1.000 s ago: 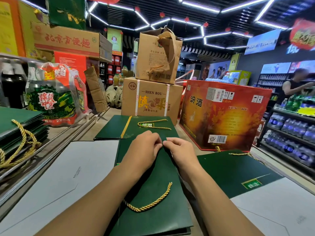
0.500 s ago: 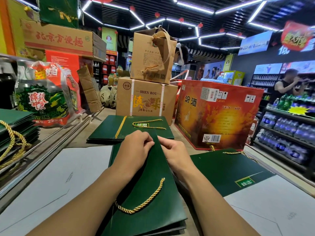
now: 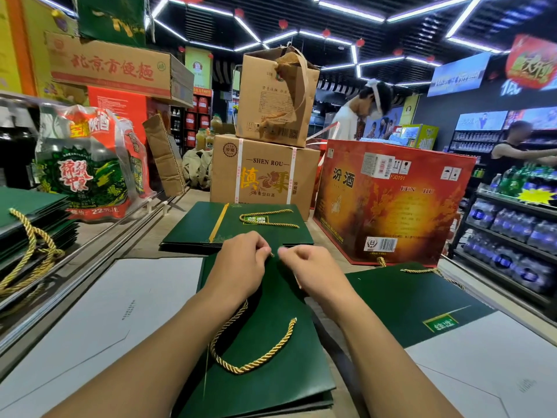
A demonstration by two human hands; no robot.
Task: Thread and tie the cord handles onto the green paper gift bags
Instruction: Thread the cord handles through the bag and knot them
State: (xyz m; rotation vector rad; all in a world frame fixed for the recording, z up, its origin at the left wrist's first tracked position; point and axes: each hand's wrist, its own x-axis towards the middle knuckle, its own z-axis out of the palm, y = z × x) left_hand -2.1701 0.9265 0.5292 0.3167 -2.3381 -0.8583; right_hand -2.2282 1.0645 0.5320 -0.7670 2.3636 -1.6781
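green paper bag (image 3: 256,384) lies flat in the middle, under both forearms, with its top edge away from the person. it is dark green and smooth, and a twisted gold cord (image 3: 241,365) curves in a loose u across its face, then runs up under the left wrist. left hand (image 3: 241,267) pinches a short tip of gold cord at the top edge, thumb against curled forefinger. right hand (image 3: 310,267) sits just beside it with fingers curled and tips at the same edge; whether they grip anything cannot be told. just beyond lies a stack of green bags (image 3: 190,233), flat, with a cord handle on the top one. another green bag (image 3: 407,297) lies to the right, cord at its far edge. behind stand a taped brown box (image 3: 265,173) with a torn box (image 3: 268,98) on top, flaps open and contents hidden, and a red box (image 3: 401,206) beside them.
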